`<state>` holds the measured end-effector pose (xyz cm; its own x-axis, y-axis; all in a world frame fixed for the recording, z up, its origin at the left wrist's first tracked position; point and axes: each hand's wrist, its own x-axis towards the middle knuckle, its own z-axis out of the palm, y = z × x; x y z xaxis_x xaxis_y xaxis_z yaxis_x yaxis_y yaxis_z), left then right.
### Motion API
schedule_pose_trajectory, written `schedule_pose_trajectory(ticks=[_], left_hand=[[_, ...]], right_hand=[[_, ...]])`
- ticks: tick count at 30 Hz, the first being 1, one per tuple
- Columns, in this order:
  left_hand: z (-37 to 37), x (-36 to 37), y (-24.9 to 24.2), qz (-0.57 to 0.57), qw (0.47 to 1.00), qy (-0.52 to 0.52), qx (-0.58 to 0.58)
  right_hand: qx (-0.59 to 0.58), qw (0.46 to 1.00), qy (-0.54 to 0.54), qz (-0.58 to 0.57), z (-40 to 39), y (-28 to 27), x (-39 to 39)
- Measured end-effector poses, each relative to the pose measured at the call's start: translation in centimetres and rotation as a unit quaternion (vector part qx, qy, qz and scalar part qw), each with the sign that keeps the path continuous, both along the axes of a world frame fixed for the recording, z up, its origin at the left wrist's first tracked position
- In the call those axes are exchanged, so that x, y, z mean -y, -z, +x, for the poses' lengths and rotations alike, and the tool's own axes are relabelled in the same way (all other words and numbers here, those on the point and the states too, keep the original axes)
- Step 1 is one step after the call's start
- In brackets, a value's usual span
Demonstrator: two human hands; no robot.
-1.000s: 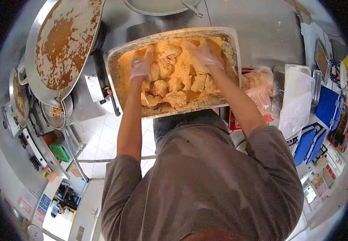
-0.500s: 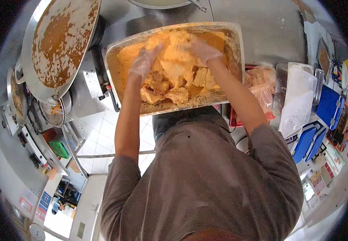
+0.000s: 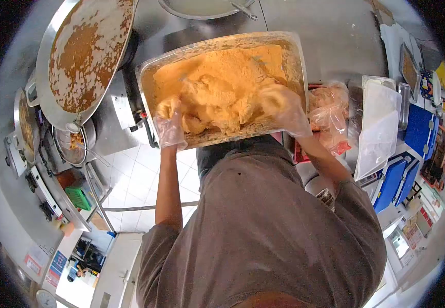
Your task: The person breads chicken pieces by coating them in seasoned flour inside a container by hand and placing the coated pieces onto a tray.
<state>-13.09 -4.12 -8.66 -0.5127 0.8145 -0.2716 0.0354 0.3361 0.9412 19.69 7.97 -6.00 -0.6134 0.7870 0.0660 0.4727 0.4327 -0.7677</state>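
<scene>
A clear-walled tub (image 3: 300,61) holds orange breading flour (image 3: 222,57) and a heap of flour-coated meat pieces (image 3: 217,102). Both my hands wear thin clear plastic gloves. My left hand (image 3: 171,127) is at the tub's front left corner, its flour-covered fingers at the left side of the heap. On the opposite side, my right hand (image 3: 288,112) reaches over the right wall, with its fingers bent in toward the heap. Flour and motion blur hide the fingertips, and I cannot tell whether they grip a piece.
A large pan of brown oil with pale foam (image 3: 86,56) stands left of the tub. A strainer (image 3: 71,141) sits below it. Behind the tub is a round bowl (image 3: 202,7). To the right lie bagged raw meat (image 3: 329,110) and a white plastic lid (image 3: 379,128).
Both hands have drawn back toward me and moved apart, from the back of the tub to its front sides. Loose flour now covers the pieces that showed at the front.
</scene>
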Motion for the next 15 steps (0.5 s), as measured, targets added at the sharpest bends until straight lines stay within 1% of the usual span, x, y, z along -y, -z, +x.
schedule_pose_trajectory(ticks=[1, 2, 3, 4, 5, 6, 7, 8, 9, 11, 12, 14, 15], left_hand=[[-0.2, -0.6, -0.7, -0.069, 0.989, 0.032, -0.128], [-0.5, -1.0, -0.9, -0.136, 0.956, 0.062, -0.253], [-2.4, 0.7, 2.7, -0.15, 0.901, 0.221, -0.343], [-4.3, 2.4, 6.2, -0.124, 0.823, 0.359, -0.422], [-3.6, 2.0, 6.0, -0.131, 0.793, 0.404, -0.436], [-2.9, 1.6, 5.6, -0.137, 0.761, 0.448, -0.45], [-2.5, 1.3, 5.2, -0.18, 0.81, 0.43, -0.357], [-1.9, 0.7, 4.2, -0.22, 0.85, 0.397, -0.266], [-1.7, -0.4, 3.1, -0.241, 0.848, 0.406, -0.238], [-1.0, -0.8, 2.8, -0.252, 0.881, 0.373, -0.143], [-0.6, -0.3, 3.2, -0.243, 0.91, 0.329, -0.074], [-0.7, -0.1, 6.0, -0.268, 0.912, 0.311, 0.017], [-0.9, -1.1, 8.0, -0.304, 0.89, 0.338, 0.039]], right_hand=[[0.017, 0.992, 0.102, -0.077, 1.3, 0.9, 0.9], [0.032, 0.967, 0.203, -0.152, 2.9, 3.2, 2.3], [0.047, 0.926, 0.3, -0.226, 3.7, 4.9, 3.3], [-0.061, 0.912, 0.267, -0.306, 3.7, 5.8, 3.6], [-0.168, 0.88, 0.23, -0.38, 3.3, 6.1, 3.4], [-0.218, 0.819, 0.24, -0.473, 2.8, 6.4, 2.6], [-0.26, 0.745, 0.259, -0.557, 2.4, 6.7, 1.8], [-0.243, 0.639, 0.325, -0.653, 0.5, 5.7, 0.3], [-0.219, 0.515, 0.384, -0.735, -1.2, 5.1, -0.2], [-0.152, 0.543, 0.408, -0.718, -4.6, 6.1, 0.6], [-0.118, 0.554, 0.42, -0.709, -5.4, 6.8, 1.0], [-0.073, 0.555, 0.383, -0.734, -5.6, 7.9, 1.1], [-0.05, 0.555, 0.364, -0.746, -5.6, 8.7, 1.2]])
